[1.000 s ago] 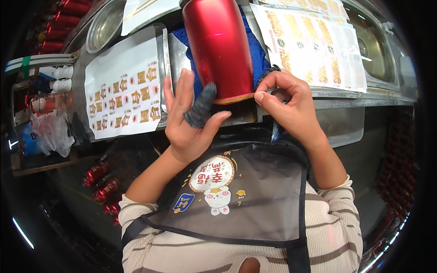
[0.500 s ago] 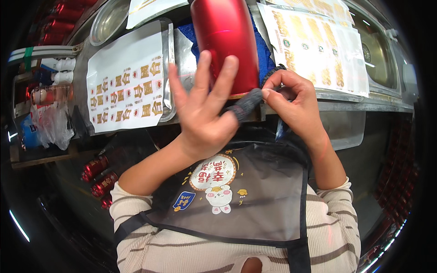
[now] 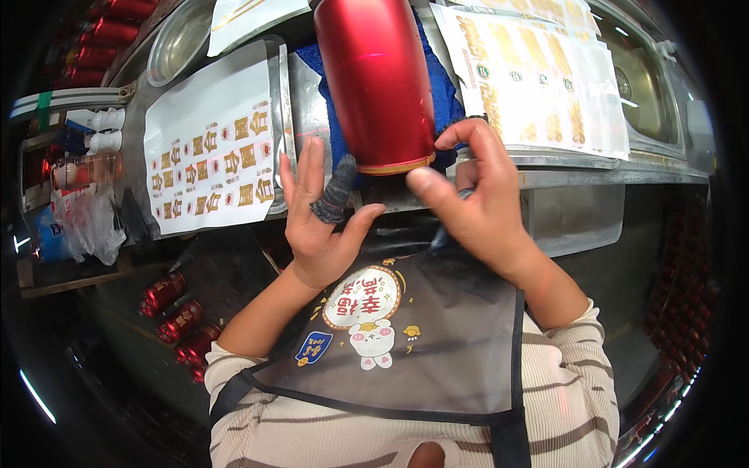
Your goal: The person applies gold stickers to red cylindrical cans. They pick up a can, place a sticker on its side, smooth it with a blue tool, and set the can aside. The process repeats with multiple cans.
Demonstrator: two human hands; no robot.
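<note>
A glossy red bottle (image 3: 380, 86) with a gold band at its near end lies on a blue cloth (image 3: 442, 101). To the left of that near end is my left hand (image 3: 316, 226), its fingers spread and nothing in it. A dark grey fabric finger sleeve (image 3: 337, 187) covers one of its fingers. My right hand (image 3: 480, 203) is at the right of the bottle's near end, thumb and index finger apart around the gold band's corner. Whether they touch it I cannot tell. Part of another dark sleeve shows behind that index finger; the other fingers are partly hidden.
A sheet of gold and red decals (image 3: 214, 168) lies on a metal tray at the left, and more gold decal sheets (image 3: 538, 86) lie at the right. Metal basins (image 3: 181, 43) stand beyond. Several red bottles (image 3: 179, 320) stand low at the left. A translucent bin (image 3: 577, 218) sits below the counter.
My right thumb and index finger have let go of the sleeve tip on my left hand. The hands have parted, the left drawing down beside the bottle.
</note>
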